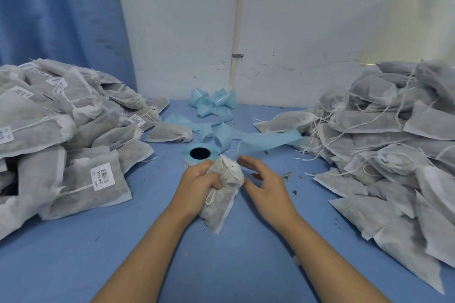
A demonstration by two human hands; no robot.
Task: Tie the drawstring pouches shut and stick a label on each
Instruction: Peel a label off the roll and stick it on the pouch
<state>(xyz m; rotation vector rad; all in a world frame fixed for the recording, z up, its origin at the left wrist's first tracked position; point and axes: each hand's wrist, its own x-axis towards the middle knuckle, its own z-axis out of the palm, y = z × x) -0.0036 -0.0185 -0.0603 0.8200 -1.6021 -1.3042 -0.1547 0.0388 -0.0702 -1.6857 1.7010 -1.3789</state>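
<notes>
My left hand [199,182] grips a white drawstring pouch [221,202] around its gathered neck, over the blue table near the centre. The pouch's cord is knotted at the neck and a loop hangs down its side. Just to the right, my right hand [263,184] hovers with its fingers spread and relaxed, holding nothing. Behind the pouch stands the label roll [200,155], blue with a dark core. Its blue backing strip [268,142] trails off to the right.
A heap of labelled pouches [61,135] fills the left side. A heap of unlabelled pouches [394,145] with loose cords fills the right. Crumpled blue backing paper [211,103] lies at the back by the wall. Bare blue table [147,253] lies in front.
</notes>
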